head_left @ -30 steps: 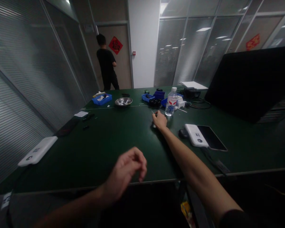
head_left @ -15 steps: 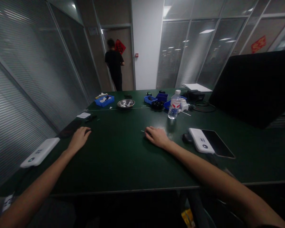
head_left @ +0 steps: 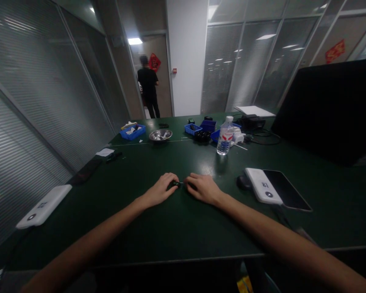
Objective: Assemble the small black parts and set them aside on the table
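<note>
Both my hands rest together on the dark green table (head_left: 158,228), near its middle. My left hand (head_left: 160,190) has its fingers curled around a small black part (head_left: 176,184) that lies between the two hands. My right hand (head_left: 203,189) is closed too, its fingertips pinching at the same small part from the right. A thin pale stick seems to run between the fingertips, too small to name. The part is mostly hidden by the fingers.
A water bottle (head_left: 225,136) stands behind my hands. Blue bins (head_left: 133,131) and a steel bowl (head_left: 160,135) sit at the far side. A white power bank (head_left: 263,185) and phone (head_left: 286,195) lie right. Another white device (head_left: 43,206) lies left. A person in black (head_left: 148,90) stands at the door.
My left hand came from the table's left side to the middle with a small black part and met my right hand, which pulled back slightly toward me.
</note>
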A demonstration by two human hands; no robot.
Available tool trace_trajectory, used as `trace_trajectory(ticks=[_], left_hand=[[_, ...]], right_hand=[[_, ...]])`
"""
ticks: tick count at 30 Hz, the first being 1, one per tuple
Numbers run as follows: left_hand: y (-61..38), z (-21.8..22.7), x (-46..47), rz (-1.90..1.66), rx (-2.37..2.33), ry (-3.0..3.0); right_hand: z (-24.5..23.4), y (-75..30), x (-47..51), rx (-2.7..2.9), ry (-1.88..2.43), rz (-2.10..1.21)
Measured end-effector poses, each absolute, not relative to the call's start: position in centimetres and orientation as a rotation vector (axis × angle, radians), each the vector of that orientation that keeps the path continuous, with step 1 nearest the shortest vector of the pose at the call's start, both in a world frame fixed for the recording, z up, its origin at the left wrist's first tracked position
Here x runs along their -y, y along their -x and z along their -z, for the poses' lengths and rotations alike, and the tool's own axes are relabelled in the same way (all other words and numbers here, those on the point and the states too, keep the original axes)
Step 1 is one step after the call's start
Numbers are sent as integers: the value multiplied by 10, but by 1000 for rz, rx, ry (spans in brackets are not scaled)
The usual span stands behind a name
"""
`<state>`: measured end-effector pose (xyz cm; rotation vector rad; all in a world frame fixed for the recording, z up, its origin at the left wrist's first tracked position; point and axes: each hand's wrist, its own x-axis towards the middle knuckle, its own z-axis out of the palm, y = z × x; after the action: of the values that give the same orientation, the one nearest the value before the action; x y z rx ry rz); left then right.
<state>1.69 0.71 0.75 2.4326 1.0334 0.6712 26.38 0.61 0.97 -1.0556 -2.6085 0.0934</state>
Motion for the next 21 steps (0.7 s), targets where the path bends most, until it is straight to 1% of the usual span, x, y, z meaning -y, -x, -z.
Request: trace_trajectory(ticks=[6, 14, 21], left_hand=[[-12, -4, 0, -650, -1076, -2437], [-13, -9, 7, -635, -1109, -2393], [-8, -11, 10, -634, -1144, -2266]], right_hand=[[-12, -264, -5, 2636, 1036, -91], [-13, -263, -4, 2660, 980, -102], [-16, -263, 0, 2638, 957, -246]])
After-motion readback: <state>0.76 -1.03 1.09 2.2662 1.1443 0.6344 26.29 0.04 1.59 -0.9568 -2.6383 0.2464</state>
